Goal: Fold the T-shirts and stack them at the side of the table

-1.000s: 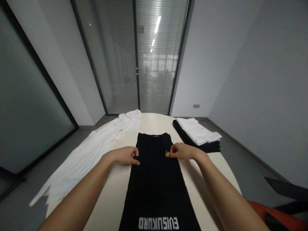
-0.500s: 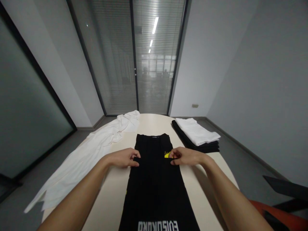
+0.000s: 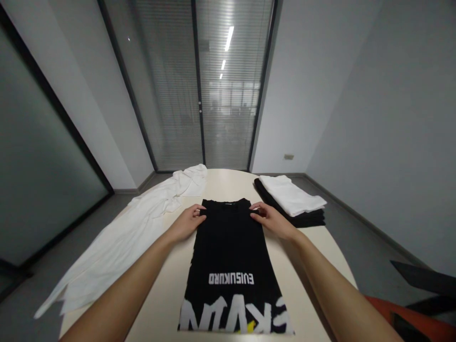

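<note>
A black T-shirt (image 3: 230,242) lies folded into a long narrow shape on the table, its collar and small label at the far end. White block lettering crosses its near half, with a little yellow at the near edge. My left hand (image 3: 188,221) pinches the shirt's folded edge at the far left corner, just short of the collar. At the opposite corner, my right hand (image 3: 269,218) grips the same edge between thumb and fingers. Both fingertips partly cover the cloth there.
A white garment (image 3: 131,237) is spread loosely along the table's left side, hanging over the edge. At the right stands a stack of folded black clothes (image 3: 309,218) with a folded white one (image 3: 290,194) on top. A red and black chair (image 3: 409,318) is at the lower right.
Both hands have moved away from me toward the collar, carrying the folded edge. The shirt's near end has drawn up, so more white lettering shows and the yellow patch by my right hand is covered.
</note>
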Demonstrator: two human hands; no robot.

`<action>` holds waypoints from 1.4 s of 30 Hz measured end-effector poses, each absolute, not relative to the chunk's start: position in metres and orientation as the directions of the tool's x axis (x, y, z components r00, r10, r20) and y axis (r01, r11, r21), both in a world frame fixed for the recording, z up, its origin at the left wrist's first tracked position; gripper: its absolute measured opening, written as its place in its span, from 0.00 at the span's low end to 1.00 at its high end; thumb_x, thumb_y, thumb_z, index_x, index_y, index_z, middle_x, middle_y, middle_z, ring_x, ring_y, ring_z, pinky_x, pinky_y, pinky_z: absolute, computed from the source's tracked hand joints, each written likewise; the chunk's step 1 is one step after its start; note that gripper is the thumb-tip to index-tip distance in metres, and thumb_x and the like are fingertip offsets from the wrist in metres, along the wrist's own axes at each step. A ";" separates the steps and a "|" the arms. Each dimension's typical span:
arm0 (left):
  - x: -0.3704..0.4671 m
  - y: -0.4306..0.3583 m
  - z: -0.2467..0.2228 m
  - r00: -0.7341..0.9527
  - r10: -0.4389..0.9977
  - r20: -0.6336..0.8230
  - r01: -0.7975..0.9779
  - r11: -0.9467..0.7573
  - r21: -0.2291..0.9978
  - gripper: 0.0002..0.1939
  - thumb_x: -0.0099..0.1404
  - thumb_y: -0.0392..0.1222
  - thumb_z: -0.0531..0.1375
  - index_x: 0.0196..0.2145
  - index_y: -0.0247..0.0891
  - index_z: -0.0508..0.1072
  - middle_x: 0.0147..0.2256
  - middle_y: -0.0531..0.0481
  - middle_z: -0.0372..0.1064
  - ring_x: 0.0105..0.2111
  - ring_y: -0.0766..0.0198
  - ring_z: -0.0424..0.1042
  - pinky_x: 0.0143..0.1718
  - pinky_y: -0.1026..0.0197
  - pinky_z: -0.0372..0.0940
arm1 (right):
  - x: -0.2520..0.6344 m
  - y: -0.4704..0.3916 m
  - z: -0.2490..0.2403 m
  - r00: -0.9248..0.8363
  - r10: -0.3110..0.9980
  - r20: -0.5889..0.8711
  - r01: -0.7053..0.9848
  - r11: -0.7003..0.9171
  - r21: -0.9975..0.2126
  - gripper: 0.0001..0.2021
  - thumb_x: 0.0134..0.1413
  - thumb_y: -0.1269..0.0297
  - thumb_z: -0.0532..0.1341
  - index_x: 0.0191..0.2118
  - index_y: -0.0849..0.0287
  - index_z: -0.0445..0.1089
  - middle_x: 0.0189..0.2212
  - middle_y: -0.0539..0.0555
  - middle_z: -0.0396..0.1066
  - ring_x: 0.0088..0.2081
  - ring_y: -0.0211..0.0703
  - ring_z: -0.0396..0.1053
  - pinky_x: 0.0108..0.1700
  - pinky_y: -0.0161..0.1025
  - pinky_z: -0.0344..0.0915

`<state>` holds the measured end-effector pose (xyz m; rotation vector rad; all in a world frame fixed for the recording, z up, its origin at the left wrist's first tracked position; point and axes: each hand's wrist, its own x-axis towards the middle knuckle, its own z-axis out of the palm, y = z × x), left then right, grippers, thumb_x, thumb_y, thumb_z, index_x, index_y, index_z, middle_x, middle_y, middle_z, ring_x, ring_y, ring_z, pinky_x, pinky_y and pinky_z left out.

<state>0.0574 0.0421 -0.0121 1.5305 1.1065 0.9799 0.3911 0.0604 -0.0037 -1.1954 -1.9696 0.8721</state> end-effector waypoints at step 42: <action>0.074 0.036 -0.018 0.188 0.942 0.280 0.056 -0.295 0.954 0.06 0.60 0.35 0.57 0.34 0.42 0.60 0.42 0.48 0.77 0.41 0.59 0.74 0.45 0.56 0.65 | 0.378 0.055 -0.010 -0.537 0.821 0.193 0.182 0.336 -0.924 0.12 0.39 0.77 0.57 0.30 0.54 0.57 0.47 0.56 0.76 0.57 0.50 0.68 0.60 0.51 0.58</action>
